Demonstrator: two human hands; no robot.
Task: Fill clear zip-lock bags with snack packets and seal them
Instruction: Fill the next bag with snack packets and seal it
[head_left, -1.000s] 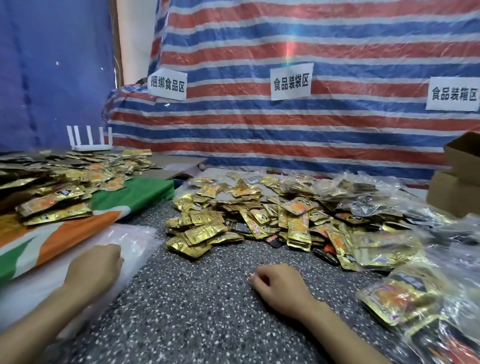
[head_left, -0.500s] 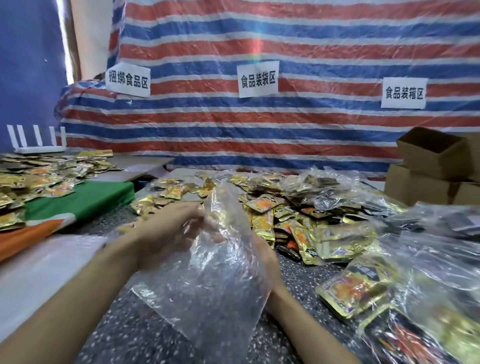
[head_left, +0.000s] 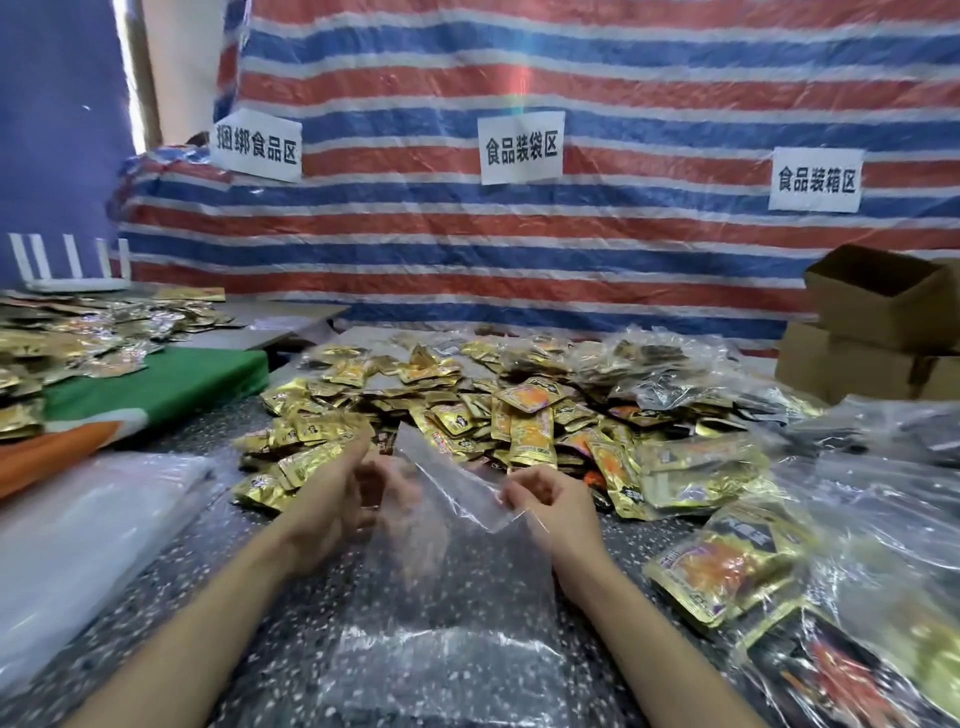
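Both hands hold one clear, empty bag (head_left: 447, 561) up over the speckled table (head_left: 249, 654), its lower end sagging onto the tabletop close to the person. The right hand (head_left: 556, 506) pinches the bag's top edge between its thumb and bent fingers. The left hand (head_left: 332, 499) grips the opposite side with its fingers curled; they show blurred through the film, so exactly how they pinch cannot be told. Just beyond the hands lies a heap of gold foil packets (head_left: 467, 415); their print is too blurred to read. Filled bags (head_left: 727, 566) lie at the right, and a stack of empty bags (head_left: 88, 540) at the left. More packets (head_left: 78, 338) lie on a green and orange cloth (head_left: 156, 387), with a white router (head_left: 67, 265) behind them. Brown boxes (head_left: 872, 301) stand at the far right. Three white signs hang on a red, white and blue striped tarp (head_left: 623, 249): the left sign (head_left: 258, 145) reads 捆绑食品区, the middle sign (head_left: 521, 147) 食品装袋区, the right sign (head_left: 815, 179) 食品装箱区.
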